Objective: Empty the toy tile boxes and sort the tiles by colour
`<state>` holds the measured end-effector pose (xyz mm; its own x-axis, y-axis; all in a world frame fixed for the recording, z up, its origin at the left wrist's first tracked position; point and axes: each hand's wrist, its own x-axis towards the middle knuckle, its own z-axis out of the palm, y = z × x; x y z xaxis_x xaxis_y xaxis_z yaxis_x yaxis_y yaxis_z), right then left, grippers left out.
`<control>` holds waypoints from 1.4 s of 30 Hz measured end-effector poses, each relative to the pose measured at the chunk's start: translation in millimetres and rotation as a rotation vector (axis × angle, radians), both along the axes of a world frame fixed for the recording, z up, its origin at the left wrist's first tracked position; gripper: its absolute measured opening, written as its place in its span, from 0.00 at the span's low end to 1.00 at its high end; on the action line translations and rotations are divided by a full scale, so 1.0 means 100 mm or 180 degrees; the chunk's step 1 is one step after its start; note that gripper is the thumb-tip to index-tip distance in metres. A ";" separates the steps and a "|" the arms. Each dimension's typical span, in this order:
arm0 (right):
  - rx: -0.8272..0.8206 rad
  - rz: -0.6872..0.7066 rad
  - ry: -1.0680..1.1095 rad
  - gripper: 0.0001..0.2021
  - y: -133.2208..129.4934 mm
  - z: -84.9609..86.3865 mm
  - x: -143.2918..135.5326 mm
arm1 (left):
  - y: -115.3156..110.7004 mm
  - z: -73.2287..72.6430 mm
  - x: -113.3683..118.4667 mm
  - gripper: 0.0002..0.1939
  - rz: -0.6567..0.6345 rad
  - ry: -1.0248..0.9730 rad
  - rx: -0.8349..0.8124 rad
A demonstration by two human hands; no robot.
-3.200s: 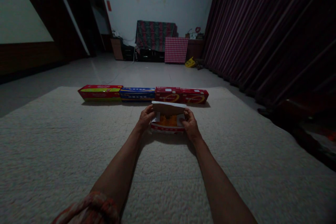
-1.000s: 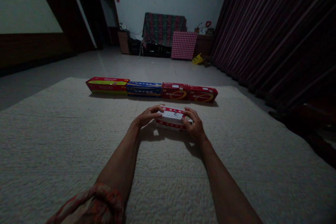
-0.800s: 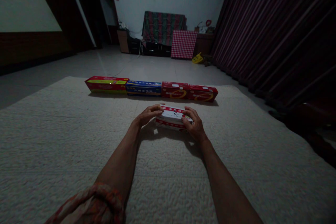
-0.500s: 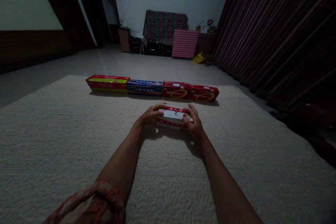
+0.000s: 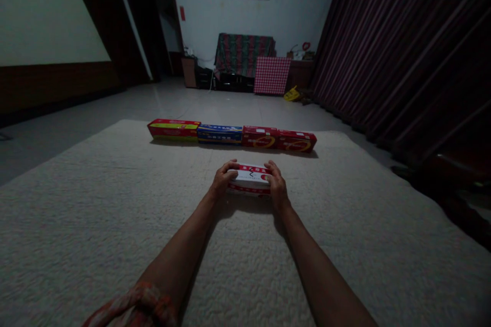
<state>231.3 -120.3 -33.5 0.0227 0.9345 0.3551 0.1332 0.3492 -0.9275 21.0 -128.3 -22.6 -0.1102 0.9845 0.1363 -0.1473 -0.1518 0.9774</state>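
Between my two hands is a small white and red cardboard box (image 5: 249, 178) with printed characters and a black mark on top. My left hand (image 5: 224, 179) grips its left end, and my right hand (image 5: 276, 184) grips its right end. Whether the box rests on the quilted cover or hangs just above it, I cannot tell. Beyond it stands a row of boxes, end to end: a red and yellow-green box (image 5: 174, 131), a blue box (image 5: 220, 135), and two dark red boxes, one in the middle (image 5: 259, 138) and one at the right end (image 5: 296, 141).
A pale quilted cover (image 5: 115, 204) lies under everything. Past its far edge is a tiled floor (image 5: 153, 99). A cloth-draped item (image 5: 243, 53), a red checked panel (image 5: 272, 75) and a yellow bag (image 5: 292, 94) are by the back wall. Dark curtains (image 5: 368, 61) hang at right.
The view has tipped up, showing more of the wall picture. My hands still hold the white and red box, which now sits straighter, with my fingers more squarely on its ends.
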 end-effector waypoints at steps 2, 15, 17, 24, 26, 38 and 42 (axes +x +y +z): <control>-0.0050 0.0010 -0.0018 0.23 -0.12 0.02 -0.11 | -0.16 0.02 -0.09 0.14 0.0064 -0.0025 -0.0045; 0.0080 -0.0010 -0.0356 0.25 -0.60 0.05 -0.34 | -0.69 0.05 -0.29 0.31 0.0314 0.0023 -0.0154; 0.0080 -0.0112 -0.0194 0.27 -0.63 0.04 -0.31 | -0.72 0.07 -0.29 0.32 0.0292 0.0065 -0.0126; 0.0142 -0.0321 -0.0097 0.28 -0.63 -0.03 -0.28 | -0.65 0.02 -0.28 0.36 0.0101 -0.0034 -0.0137; 0.0288 -0.0413 -0.0191 0.27 -0.61 -0.05 -0.32 | -0.63 0.00 -0.28 0.35 0.0163 0.0033 -0.0076; 0.0381 -0.0449 -0.0121 0.30 -0.60 -0.14 -0.34 | -0.51 -0.18 -0.28 0.27 0.0490 0.0330 0.0386; 0.0648 -0.0313 -0.0247 0.26 -0.57 -0.12 -0.33 | -0.49 -0.17 -0.28 0.27 0.0541 0.0281 0.0337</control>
